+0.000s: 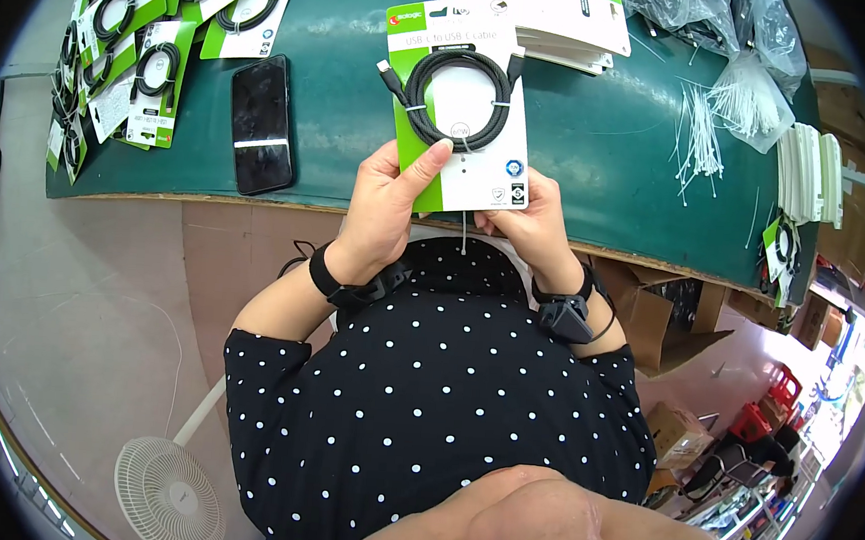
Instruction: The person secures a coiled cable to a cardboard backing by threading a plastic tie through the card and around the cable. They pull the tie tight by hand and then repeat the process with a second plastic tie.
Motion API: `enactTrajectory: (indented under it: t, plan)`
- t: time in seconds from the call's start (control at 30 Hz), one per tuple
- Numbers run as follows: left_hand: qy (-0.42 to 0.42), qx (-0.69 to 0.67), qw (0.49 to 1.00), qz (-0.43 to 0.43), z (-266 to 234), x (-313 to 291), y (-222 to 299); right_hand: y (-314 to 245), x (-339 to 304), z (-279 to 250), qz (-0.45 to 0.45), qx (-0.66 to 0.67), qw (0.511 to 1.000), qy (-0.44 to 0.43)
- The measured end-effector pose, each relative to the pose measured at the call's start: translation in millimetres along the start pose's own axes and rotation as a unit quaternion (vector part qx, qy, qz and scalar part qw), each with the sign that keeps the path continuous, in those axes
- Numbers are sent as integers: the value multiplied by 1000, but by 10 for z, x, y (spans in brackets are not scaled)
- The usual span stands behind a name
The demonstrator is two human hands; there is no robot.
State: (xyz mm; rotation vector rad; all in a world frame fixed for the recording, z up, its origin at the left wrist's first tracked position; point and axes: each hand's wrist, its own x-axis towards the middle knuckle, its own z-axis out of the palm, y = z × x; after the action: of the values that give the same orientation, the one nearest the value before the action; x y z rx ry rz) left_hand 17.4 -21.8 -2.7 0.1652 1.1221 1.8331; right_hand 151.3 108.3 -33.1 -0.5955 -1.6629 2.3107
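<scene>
A coiled black cable (419,129) is fastened to a green and white backing card (504,180), held up over the table's near edge. My left hand (382,198) grips the card's lower left, its thumb pressed on the front by the coil. Behind the lower right corner, my right hand (531,227) is closed with fingertips partly hidden by the card. A thin white cable tie tail (464,234) hangs below the card, near the right fingers. White ties cross the coil at its sides and bottom.
On the green table (345,83) lie a black phone (262,123), several carded cables (155,75) at left, a stack of cards (559,33) behind, loose white cable ties (700,138), plastic bags (686,17) and upright cards (802,175) at right. A fan (171,493) stands lower left.
</scene>
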Motion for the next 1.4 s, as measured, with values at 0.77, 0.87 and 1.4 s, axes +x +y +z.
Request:
enactTrajectory:
  t: [0.77,0.87,1.4]
  plan:
    - [-36,24,997,-67,-40,-55,-45,56,-35,-29,-103,-31,993,41]
    - [-30,24,997,-65,-13,-41,-43,44,-34,-84,-73,-33,997,20]
    - [-15,61,998,-13,1,-35,-82,-404,90,-350,-231,-294,924,85]
